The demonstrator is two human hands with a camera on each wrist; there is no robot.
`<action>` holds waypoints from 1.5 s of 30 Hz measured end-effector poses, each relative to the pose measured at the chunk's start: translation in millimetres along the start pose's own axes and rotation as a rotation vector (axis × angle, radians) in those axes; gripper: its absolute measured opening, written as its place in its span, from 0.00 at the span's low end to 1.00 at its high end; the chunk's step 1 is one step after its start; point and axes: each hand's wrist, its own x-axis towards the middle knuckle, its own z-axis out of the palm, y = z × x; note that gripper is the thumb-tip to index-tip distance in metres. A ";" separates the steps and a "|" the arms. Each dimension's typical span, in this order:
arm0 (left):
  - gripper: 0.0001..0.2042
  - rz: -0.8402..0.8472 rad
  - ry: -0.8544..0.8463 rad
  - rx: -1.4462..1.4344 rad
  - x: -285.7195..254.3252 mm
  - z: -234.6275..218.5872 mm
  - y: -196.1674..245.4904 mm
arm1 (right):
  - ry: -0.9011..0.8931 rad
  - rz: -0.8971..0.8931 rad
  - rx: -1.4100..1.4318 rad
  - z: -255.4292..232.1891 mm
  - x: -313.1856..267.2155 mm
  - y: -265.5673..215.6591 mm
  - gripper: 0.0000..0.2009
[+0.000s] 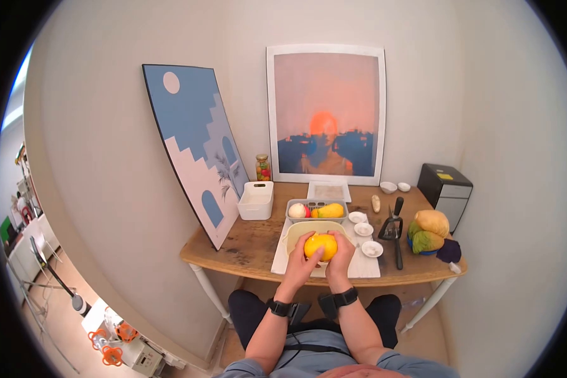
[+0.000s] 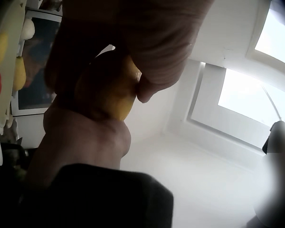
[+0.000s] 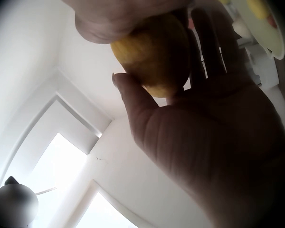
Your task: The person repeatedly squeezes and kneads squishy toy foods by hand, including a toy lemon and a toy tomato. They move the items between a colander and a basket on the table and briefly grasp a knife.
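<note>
A round yellow fruit or vegetable (image 1: 320,247) is held between both hands above a cream basin (image 1: 294,234). My left hand (image 1: 301,259) grips its left side, the thumb lying across the front. Around its right side curve the fingers of my right hand (image 1: 341,255). In the left wrist view the yellow thing (image 2: 107,85) is in shadow between the two hands. The right wrist view shows it (image 3: 156,54) against the fingers, with the right thumb (image 3: 133,95) beside it. The basin's inside is partly hidden by the hands.
Behind the basin a grey basket (image 1: 290,218) holds several vegetables. At left stands a white bin (image 1: 256,205). Small white dishes (image 1: 372,249), a black-handled tool (image 1: 392,228) and a pile of cloth-like or vegetable shapes (image 1: 429,232) lie at right. Two framed pictures lean behind.
</note>
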 end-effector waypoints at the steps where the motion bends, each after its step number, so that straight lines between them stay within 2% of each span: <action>1: 0.25 0.059 -0.010 0.087 1.1 -2.0 -2.4 | 0.012 -0.023 0.002 -0.7 1.0 0.9 0.12; 2: 0.25 0.069 -0.005 0.076 1.5 -3.8 -3.9 | 0.004 -0.034 -0.006 -0.8 1.0 1.3 0.12; 4: 0.23 0.304 0.010 0.322 3.0 -4.2 -0.4 | 0.039 -0.024 0.048 0.8 -0.3 0.0 0.11; 6: 0.21 0.332 0.060 0.307 1.2 -2.3 3.0 | 0.042 -0.037 0.050 4.2 -4.5 -4.3 0.11; 8: 0.19 0.195 0.091 0.266 -1.2 -2.2 1.0 | -0.003 -0.114 -0.012 6.5 -10.3 -7.6 0.11; 9: 0.14 0.080 0.115 0.091 -3.7 1.6 16.3 | -0.057 -0.207 -0.064 7.4 -14.3 -9.1 0.11; 10: 0.14 0.088 0.117 0.083 -2.2 1.7 14.3 | -0.062 -0.217 -0.068 8.6 -18.1 -11.3 0.11; 12: 0.13 -0.120 0.116 -0.314 -2.7 -2.0 10.1 | -0.184 -0.354 -0.198 10.5 -23.1 -15.0 0.11; 13: 0.14 -0.136 0.116 -0.333 -1.9 -2.4 12.6 | -0.216 -0.398 -0.248 9.8 -23.4 -15.5 0.12; 17: 0.16 -0.220 0.048 -0.282 -8.6 -8.9 11.5 | -0.220 -0.333 -0.187 4.1 -25.5 -14.0 0.12; 19: 0.18 -0.272 -0.044 -0.167 -1.1 -11.5 4.3 | -0.133 -0.218 -0.114 5.8 -17.3 -15.1 0.11; 20: 0.18 -0.262 -0.040 -0.165 -1.0 -10.6 4.0 | -0.141 -0.224 -0.109 5.4 -12.3 -13.5 0.11; 22: 0.17 -0.186 -0.099 -0.046 -2.1 -5.3 10.1 | -0.036 -0.098 0.047 4.9 -6.1 -13.7 0.11; 23: 0.21 -0.167 -0.136 0.018 -2.4 -6.1 15.8 | 0.003 -0.037 0.112 4.9 -4.7 -14.9 0.12; 24: 0.21 -0.165 -0.136 0.018 -1.8 -5.6 14.3 | 0.002 -0.038 0.113 4.2 -3.1 -15.0 0.12; 26: 0.24 0.188 -0.095 0.250 -1.1 -4.4 7.8 | 0.056 0.073 0.224 0.6 2.1 -11.3 0.12; 30: 0.25 0.127 -0.125 0.164 -1.8 -4.8 7.2 | 0.075 0.046 0.130 -14.5 11.8 4.3 0.12; 32: 0.23 0.074 -0.114 0.102 -2.8 -5.2 16.0 | 0.096 -0.111 -0.142 -10.9 7.1 -3.2 0.12; 33: 0.23 0.075 -0.116 0.101 -2.5 -4.8 14.7 | 0.097 -0.114 -0.142 -9.7 6.1 -1.1 0.12; 35: 0.19 0.023 0.014 0.035 -2.4 -3.8 10.2 | 0.041 -0.264 -0.247 -5.2 2.3 4.8 0.12; 36: 0.19 0.027 0.013 0.034 -0.8 -3.6 7.3 | 0.041 -0.267 -0.246 -1.2 -0.5 1.7 0.12; 38: 0.15 0.068 0.149 -0.047 1.9 -5.7 1.3 | -0.150 -0.457 -0.448 6.0 -10.4 -7.1 0.13; 39: 0.15 0.068 0.148 -0.046 2.2 -7.5 0.4 | -0.149 -0.457 -0.447 8.8 -12.6 -10.5 0.13; 41: 0.15 -0.054 0.219 -0.294 2.7 -10.8 -0.3 | -0.292 -0.733 -0.676 13.6 -14.9 -15.6 0.16; 45: 0.19 -0.133 0.331 -0.388 4.2 -14.9 11.7 | -0.422 -0.862 -0.701 21.2 -20.5 -15.1 0.19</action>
